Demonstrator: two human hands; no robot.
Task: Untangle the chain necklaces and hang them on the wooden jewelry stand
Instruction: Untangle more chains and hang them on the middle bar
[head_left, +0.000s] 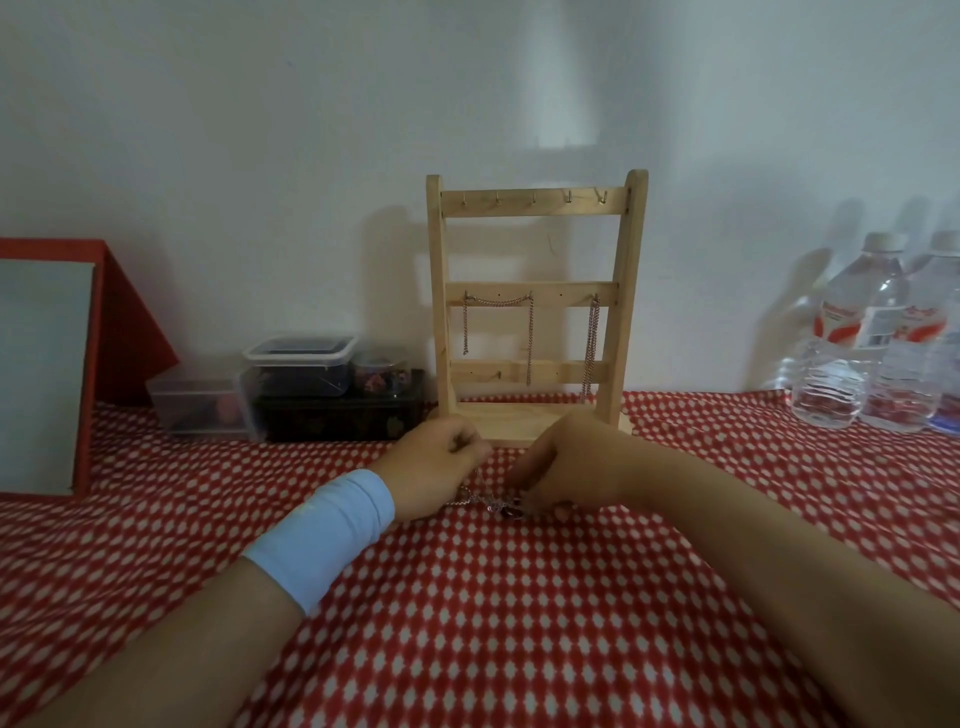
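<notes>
Left hand (441, 462) and right hand (569, 465) each pinch tangled chain (487, 503) lying between them.

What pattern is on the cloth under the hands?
Red with rows of small white diamond-like spots; the tablecloth shows clearly in the head view.

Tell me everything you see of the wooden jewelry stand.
The wooden jewelry stand is pale wood: two uprights, three crossbars with metal hooks, a base. It stands upright on red patterned cloth by a wall. Top hooks are bare; chains hang from the middle bar. Before it, left hand and right hand pinch tangled chains.
</notes>
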